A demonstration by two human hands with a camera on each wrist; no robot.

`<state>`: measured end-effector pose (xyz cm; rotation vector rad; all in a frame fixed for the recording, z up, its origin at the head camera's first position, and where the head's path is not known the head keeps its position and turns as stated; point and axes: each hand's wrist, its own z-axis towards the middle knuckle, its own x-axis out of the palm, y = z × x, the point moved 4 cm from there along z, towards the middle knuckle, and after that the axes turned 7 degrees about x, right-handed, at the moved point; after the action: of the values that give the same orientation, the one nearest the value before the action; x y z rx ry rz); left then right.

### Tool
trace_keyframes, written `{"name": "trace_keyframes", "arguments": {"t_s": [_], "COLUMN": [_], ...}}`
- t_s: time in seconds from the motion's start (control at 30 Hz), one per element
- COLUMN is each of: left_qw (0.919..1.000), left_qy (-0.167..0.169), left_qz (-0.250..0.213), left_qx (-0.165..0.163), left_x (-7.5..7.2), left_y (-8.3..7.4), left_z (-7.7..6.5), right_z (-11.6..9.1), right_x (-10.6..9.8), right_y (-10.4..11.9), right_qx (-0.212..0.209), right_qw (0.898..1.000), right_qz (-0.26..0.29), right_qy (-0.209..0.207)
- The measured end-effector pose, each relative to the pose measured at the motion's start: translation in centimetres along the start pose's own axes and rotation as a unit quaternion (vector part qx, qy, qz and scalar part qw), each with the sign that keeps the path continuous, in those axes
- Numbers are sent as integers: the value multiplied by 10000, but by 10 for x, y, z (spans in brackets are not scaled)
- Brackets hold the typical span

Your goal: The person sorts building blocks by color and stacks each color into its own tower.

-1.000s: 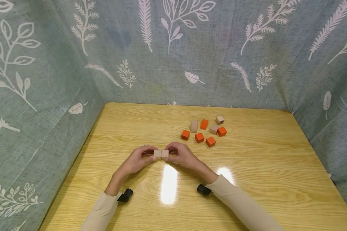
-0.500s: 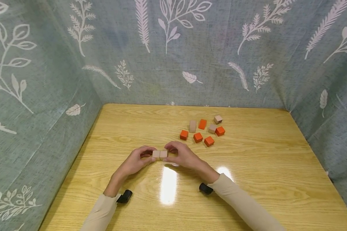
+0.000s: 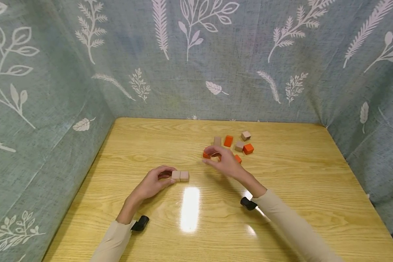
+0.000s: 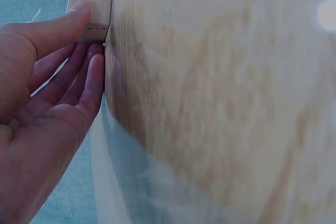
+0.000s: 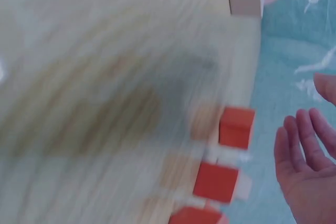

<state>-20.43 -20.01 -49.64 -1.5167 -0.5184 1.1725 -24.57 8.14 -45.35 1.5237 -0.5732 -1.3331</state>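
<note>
Two plain wooden cubes stand side by side near the middle of the table in the head view. My left hand (image 3: 153, 182) pinches the left wooden cube (image 3: 175, 175) between thumb and fingers; the left wrist view shows the thumb on the block's side. The right wooden cube (image 3: 185, 176) sits flush against it, untouched by a hand. My right hand (image 3: 227, 163) reaches over the orange blocks with thumb and fingers apart. Its fingertips overlap an orange cube (image 3: 206, 155) in the head view, while the right wrist view shows a gap between the fingers and the nearest orange cube (image 5: 237, 127).
Behind the right hand lie a wooden block (image 3: 217, 141), an orange block (image 3: 228, 141), a wooden cube (image 3: 239, 146), another orange cube (image 3: 248, 149) and a marked wooden cube (image 3: 246, 136). One more orange cube (image 3: 238, 159) shows beside the hand. Patterned cloth (image 3: 196, 87) encloses the table.
My right hand has let go of the right wooden cube and moved away to the right, over the orange cubes. The two wooden cubes have closed together. My left hand stays at its cube.
</note>
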Motion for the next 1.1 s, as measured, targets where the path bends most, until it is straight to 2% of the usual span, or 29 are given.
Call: {"name": "trace_keyframes", "arguments": {"t_s": [0.17,0.3,0.7,0.97,1.1], "left_qw": [10000,10000,9999,9999,9999], "left_qy": [-20,13,34,22,27], "left_qz": [21,14,94,86,126], "left_qx": [-17,-59,-65,-52,41], "left_x": [0,1,0,-1,-2], "left_y": [2,3,3,3,3], "left_z": [0,0,0,-1,0], "right_z": [0,-1,-3,-3,-3], "right_x": [-21,-37,-87,-98,-99], "right_y": [-9,-16,-43,-60,-63], "right_qx": [56,-78,443,846,894], "right_qw": [9996,9981,9870,9851,9818], "right_qz": [-78,-347,-1006,-1014,-1299], "right_qy": [-277,-512,-1171,-1104,-1059]}}
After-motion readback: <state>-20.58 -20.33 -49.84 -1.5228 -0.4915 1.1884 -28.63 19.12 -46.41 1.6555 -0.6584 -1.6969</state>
